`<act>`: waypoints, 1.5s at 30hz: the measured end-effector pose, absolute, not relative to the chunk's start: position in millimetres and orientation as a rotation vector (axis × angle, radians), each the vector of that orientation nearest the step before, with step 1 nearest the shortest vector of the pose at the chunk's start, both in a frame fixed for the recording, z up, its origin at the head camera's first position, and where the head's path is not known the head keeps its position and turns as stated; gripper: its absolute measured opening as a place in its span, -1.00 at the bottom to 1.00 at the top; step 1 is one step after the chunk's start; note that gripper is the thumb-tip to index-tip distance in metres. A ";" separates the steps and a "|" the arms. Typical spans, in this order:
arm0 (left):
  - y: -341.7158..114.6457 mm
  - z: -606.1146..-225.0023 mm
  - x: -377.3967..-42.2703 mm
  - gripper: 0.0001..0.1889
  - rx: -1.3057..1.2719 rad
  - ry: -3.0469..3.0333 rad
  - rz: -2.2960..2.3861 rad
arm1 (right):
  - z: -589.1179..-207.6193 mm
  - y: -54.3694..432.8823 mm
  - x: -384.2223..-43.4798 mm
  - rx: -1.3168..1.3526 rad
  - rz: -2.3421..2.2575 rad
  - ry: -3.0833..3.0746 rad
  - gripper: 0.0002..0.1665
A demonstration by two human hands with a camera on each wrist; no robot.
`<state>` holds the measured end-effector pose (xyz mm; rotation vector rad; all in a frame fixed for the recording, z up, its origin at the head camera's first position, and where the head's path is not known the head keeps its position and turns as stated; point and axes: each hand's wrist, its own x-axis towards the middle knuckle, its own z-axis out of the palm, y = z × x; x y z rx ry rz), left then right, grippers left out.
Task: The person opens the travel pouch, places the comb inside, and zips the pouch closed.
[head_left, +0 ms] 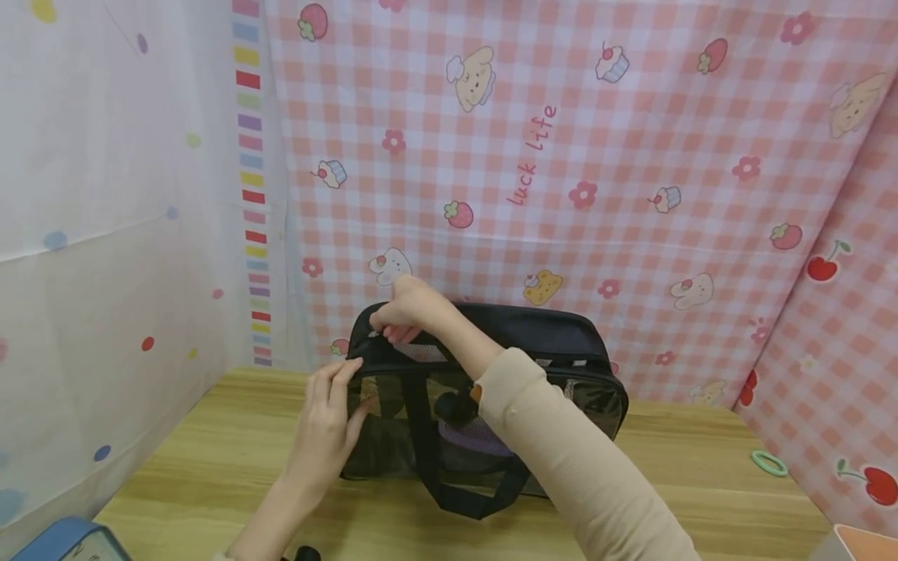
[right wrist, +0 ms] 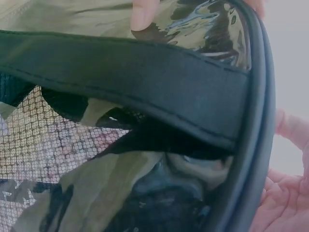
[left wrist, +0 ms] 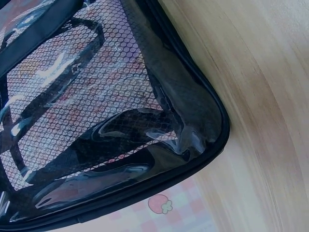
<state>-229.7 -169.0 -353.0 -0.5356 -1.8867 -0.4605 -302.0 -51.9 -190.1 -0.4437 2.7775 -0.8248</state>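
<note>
A black bag (head_left: 379,452) with a clear front panel, mesh and a strap handle (head_left: 480,502) stands on the table by the back cloth. Something with purple mesh (head_left: 477,436) shows through the panel. At the bag's top left corner my left hand (head_left: 326,413) grips the front edge, thumb on the clear plastic and fingers over the rim. My right hand (head_left: 410,312) reaches across to the top opening's left end, fingers curled at the edge; what its fingertips pinch is hidden. The left wrist view has the bag's clear corner (left wrist: 193,121) but no hand.
A green ring (head_left: 769,463) lies at the table's right side. In the lower left corner is a blue-rimmed object (head_left: 77,538), with a small black item (head_left: 307,553) at the front edge. A white box with an orange top (head_left: 859,544) stands at lower right.
</note>
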 end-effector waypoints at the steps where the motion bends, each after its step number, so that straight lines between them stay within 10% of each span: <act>1: -168.8 -353.0 -229.6 -0.47 -0.537 -1.885 -0.460 | -189.7 -51.2 -301.7 -0.446 -0.823 2.775 -0.70; 20: -167.0 -354.0 -231.5 -0.39 -0.543 -1.828 -0.478 | -191.8 -24.5 -304.2 -0.415 -1.042 2.658 -0.86; 31: -166.6 -352.7 -232.0 -0.49 -0.549 -1.826 -0.469 | -192.3 -14.5 -302.2 -0.313 -1.251 2.531 -0.34; 37: -162.9 -353.5 -233.3 -0.46 -0.552 -1.832 -0.475 | -193.0 2.3 -306.5 -0.254 -1.289 2.532 -0.70; 45: -164.2 -353.2 -232.9 -0.23 -0.534 -1.840 -0.467 | -194.6 22.6 -310.2 -0.223 -1.255 2.561 -0.50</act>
